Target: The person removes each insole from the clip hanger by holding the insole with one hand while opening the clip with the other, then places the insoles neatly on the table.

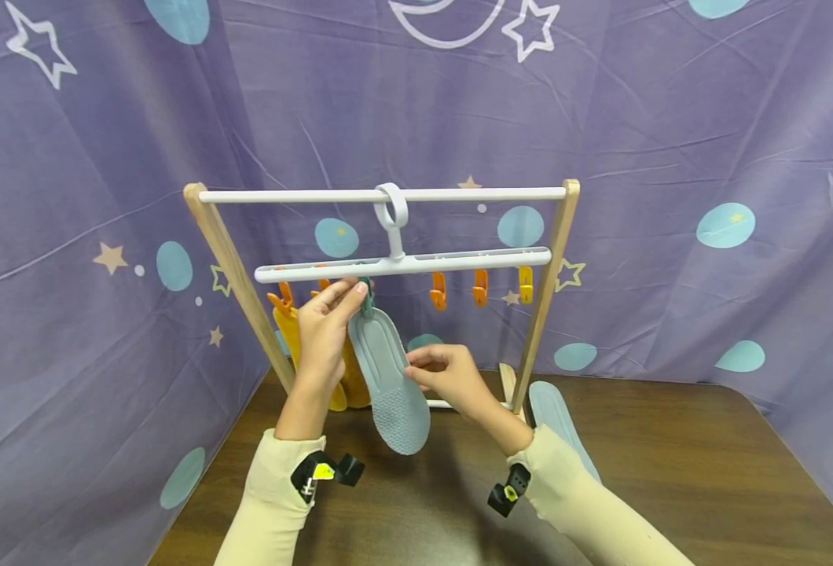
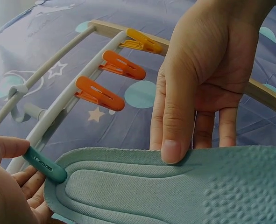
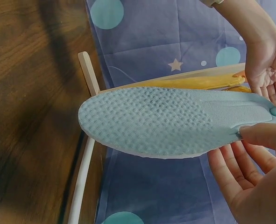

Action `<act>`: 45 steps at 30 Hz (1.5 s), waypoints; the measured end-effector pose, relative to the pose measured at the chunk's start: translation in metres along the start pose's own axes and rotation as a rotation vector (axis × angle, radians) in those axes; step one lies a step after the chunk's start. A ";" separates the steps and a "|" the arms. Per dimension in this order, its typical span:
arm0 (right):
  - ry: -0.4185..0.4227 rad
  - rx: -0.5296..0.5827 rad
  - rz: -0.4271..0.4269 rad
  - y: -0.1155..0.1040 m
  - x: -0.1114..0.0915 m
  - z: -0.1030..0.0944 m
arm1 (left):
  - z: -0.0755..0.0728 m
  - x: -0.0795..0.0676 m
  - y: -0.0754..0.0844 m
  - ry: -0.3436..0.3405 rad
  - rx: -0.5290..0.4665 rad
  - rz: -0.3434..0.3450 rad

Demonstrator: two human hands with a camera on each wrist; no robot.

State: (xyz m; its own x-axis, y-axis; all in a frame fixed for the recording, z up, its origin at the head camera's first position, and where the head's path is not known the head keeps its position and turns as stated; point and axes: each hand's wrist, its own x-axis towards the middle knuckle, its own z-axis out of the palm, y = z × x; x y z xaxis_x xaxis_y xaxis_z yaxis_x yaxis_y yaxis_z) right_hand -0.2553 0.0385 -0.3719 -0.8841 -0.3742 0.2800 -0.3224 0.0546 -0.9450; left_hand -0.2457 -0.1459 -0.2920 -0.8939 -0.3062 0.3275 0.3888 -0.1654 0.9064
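Note:
A light blue-green insole (image 1: 390,369) hangs at a slant below the hanger bar, its dimpled end lowest. At its upper end sits a green clothespin (image 2: 45,165), its tip overlapping the insole's edge in the left wrist view. My left hand (image 1: 322,330) pinches this clothespin between thumb and fingers, just under the white hanger (image 1: 473,261). My right hand (image 1: 455,379) holds the insole's right edge near the middle, with the thumb on the upper face and the fingers behind, as the right wrist view shows.
Yellow insoles (image 1: 339,397) hang from orange clothespins at the left, partly hidden by my left hand. Orange clothespins (image 1: 480,288) and a yellow clothespin (image 1: 526,284) hang at the right. A wood-and-white rack (image 1: 282,196) carries the hanger. Another light-blue insole (image 1: 558,417) lies beyond my right sleeve.

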 end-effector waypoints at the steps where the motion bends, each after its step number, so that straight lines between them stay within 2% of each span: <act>1: -0.001 0.001 -0.002 0.000 0.000 0.000 | 0.000 0.000 0.000 0.002 -0.001 0.002; 18: 0.001 0.011 0.007 -0.001 -0.001 0.002 | 0.002 -0.002 -0.002 0.050 -0.025 0.013; 30: 0.009 0.020 0.002 0.000 0.000 0.000 | 0.004 -0.001 -0.003 0.011 -0.028 0.052; 45: 0.018 0.020 0.024 0.001 0.000 0.002 | 0.004 -0.002 -0.005 0.013 -0.025 0.051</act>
State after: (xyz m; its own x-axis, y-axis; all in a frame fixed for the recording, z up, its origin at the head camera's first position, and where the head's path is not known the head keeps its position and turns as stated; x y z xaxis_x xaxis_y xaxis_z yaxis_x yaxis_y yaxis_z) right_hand -0.2548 0.0370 -0.3730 -0.8975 -0.3564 0.2598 -0.2942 0.0450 -0.9547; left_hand -0.2467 -0.1403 -0.2958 -0.8696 -0.3273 0.3698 0.4397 -0.1721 0.8815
